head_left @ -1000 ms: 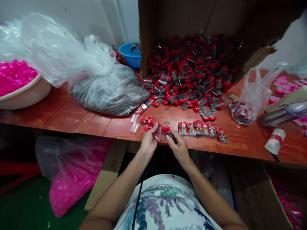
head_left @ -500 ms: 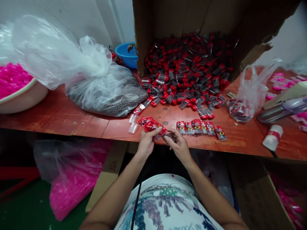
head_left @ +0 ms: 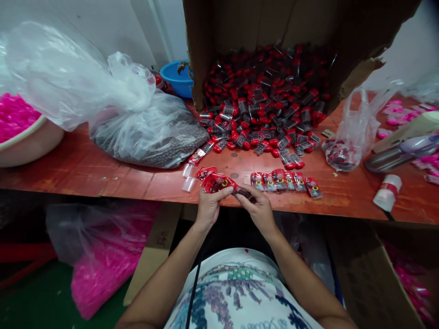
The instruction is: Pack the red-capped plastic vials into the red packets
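My left hand [head_left: 210, 206] is closed on a red printed plastic sleeve [head_left: 219, 182] at the table's front edge. In my right hand [head_left: 258, 209] is a small clear bottle with dark contents [head_left: 247, 193], mostly covered by the fingers. Bottle and sleeve meet between my hands; how far one is inside the other I cannot tell. More red sleeves [head_left: 206, 172] lie just beyond my left hand, with clear plastic pieces [head_left: 188, 184] to their left. To the right of my right hand, several sleeved bottles [head_left: 279, 179] lie in a row.
A cardboard box [head_left: 240, 23] on its side spills a heap of red-capped bottles [head_left: 260, 109]. Left of it sit a knotted bag of dark beads [head_left: 151, 132], a blue basin [head_left: 178, 77] and a bowl of pink pieces [head_left: 44, 141]. A small carrier bag [head_left: 353, 132] and a white roll [head_left: 387, 192] stand right.
My right hand has brought the red-capped bottle against the sleeve, and its cap has gone from sight. The view has shifted slightly to the right.
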### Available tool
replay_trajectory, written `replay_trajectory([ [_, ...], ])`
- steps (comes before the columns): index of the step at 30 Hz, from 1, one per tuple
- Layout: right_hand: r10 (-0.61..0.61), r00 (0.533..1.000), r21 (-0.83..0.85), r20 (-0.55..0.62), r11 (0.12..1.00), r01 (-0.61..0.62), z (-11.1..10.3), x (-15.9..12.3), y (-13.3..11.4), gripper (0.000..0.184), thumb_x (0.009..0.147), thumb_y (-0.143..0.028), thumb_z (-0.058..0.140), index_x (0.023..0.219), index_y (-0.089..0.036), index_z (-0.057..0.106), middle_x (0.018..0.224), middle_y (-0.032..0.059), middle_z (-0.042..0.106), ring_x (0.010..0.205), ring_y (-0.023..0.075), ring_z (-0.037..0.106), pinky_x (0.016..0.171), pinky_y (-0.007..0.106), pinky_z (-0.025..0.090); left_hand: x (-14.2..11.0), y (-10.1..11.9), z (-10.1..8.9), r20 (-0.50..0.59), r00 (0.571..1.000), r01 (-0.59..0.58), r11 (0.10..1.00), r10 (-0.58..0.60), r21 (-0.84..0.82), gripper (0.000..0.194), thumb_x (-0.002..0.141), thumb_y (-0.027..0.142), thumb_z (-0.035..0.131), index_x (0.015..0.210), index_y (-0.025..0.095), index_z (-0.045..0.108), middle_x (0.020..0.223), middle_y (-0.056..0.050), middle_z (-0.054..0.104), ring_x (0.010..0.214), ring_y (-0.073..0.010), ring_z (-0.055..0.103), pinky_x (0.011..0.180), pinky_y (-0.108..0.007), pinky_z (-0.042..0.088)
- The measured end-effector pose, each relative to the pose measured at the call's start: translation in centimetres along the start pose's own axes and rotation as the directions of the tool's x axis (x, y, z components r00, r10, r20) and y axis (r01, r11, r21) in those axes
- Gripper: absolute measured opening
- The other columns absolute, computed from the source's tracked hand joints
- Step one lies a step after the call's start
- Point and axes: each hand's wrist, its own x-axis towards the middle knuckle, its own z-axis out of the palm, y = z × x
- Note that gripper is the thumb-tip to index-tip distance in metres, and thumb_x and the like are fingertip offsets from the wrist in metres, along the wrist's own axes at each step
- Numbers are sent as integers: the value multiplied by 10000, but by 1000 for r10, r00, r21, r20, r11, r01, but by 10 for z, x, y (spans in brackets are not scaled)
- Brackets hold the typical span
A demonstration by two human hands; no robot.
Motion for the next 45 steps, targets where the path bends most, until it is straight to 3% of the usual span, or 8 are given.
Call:
replay_trajectory([
  [4, -93, 995, -93, -31, 992, 90, 3, -6, -4, 264, 836, -254, 608, 1094, -275, 661, 992, 35, 651, 872, 162, 619, 728, 267, 497, -1, -1, 1, 10, 1000, 16, 997, -15, -73, 428, 597, 83, 774, 984, 199, 632, 772, 9, 691, 725, -133, 651, 749, -259, 498],
  [11, 26, 995, 44, -100, 999, -21, 10, -12, -1, 264, 828, -310, 625, 1078, -225, 635, 995, 48, 674, 890, 184, 641, 816, 327, 526, -3, 6, 4, 72, 996, 61, 997, -57, -51, 476, 584, 78, 780, 1013, 207, 620, 834, -4, 703, 736, -147, 661, 727, -269, 517],
  [15, -44, 994, 1, -105, 999, 45, 6, -11, -1, 251, 835, -279, 618, 1082, -239, 633, 1000, 45, 663, 894, 178, 640, 811, 316, 526, -2, 6, 3, 20, 996, 84, 995, -85, 48, 429, 581, 125, 798, 975, 181, 637, 704, 16, 673, 591, -107, 614, 544, -187, 461],
  [20, -184, 981, -139, -68, 975, 174, 1, -9, -2, 254, 852, -233, 602, 1103, -263, 625, 985, 34, 654, 897, 165, 630, 802, 297, 514, -2, 8, 3, 40, 994, 98, 989, -103, 112, 468, 526, 108, 826, 952, 181, 647, 751, -7, 700, 688, -138, 647, 695, -242, 503],
  [29, -258, 964, -275, 72, 923, 268, -5, -7, -3, 385, 890, -231, 537, 1270, -297, 524, 1077, 48, 634, 969, 172, 615, 816, 294, 517, -3, 4, 9, -6, 998, 58, 997, -57, 49, 210, 565, 128, 800, 710, 158, 652, 670, 34, 652, 627, -101, 589, 704, -231, 489],
  [34, -169, 985, -213, -39, 964, 157, 0, -12, 0, 318, 875, -262, 560, 1189, -299, 585, 1049, 44, 651, 941, 185, 624, 827, 325, 525, -6, 2, 11, -12, 995, 102, 995, -101, 12, 243, 545, 112, 803, 749, 164, 681, 718, 14, 685, 669, -124, 622, 728, -249, 500],
  [41, -44, 995, -73, -87, 997, 38, 8, -18, 3, 314, 861, -281, 572, 1176, -277, 579, 1055, 39, 654, 943, 182, 629, 853, 336, 510, -7, -4, 12, -57, 998, 22, 994, -15, 112, 205, 571, 146, 798, 721, 152, 660, 684, 20, 659, 633, -118, 599, 680, -238, 489],
  [45, 57, 990, -1, -126, 998, -57, 7, -17, 3, 294, 819, -314, 625, 1099, -240, 579, 983, 39, 663, 859, 172, 636, 733, 294, 531, -5, 1, 12, -2, 999, 51, 992, -51, 111, 245, 557, 117, 801, 755, 160, 662, 690, 26, 661, 638, -116, 604, 687, -237, 497],
])
